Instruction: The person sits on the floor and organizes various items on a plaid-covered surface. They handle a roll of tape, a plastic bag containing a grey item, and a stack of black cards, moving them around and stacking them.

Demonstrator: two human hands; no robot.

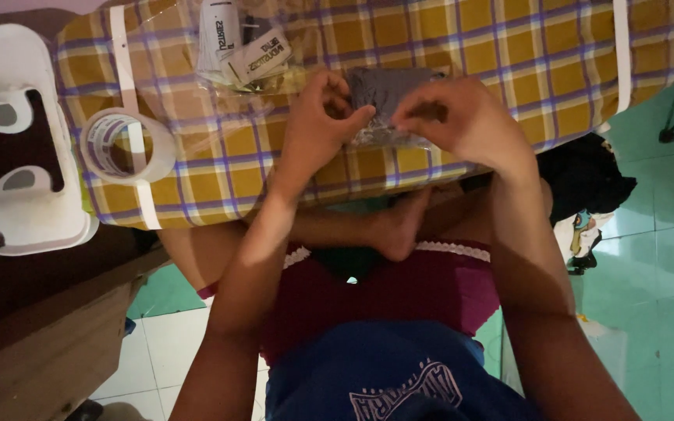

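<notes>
My left hand [320, 117] and my right hand [462, 121] both pinch a clear plastic bag holding a folded grey cloth [384, 90]. The bag lies on a surface covered with yellow and purple checked cloth [509, 54]. My fingertips meet at the bag's near edge, left hand on its left side, right hand on its right side. The lower part of the bag is hidden behind my fingers.
A roll of clear tape [125, 146] lies on the checked cloth at the left. Clear bags with white labels [243, 47] lie beyond my hands. A white plastic stool [17, 140] stands far left, a cardboard box [48, 343] below it. Dark clothing [587, 175] lies on the green floor at right.
</notes>
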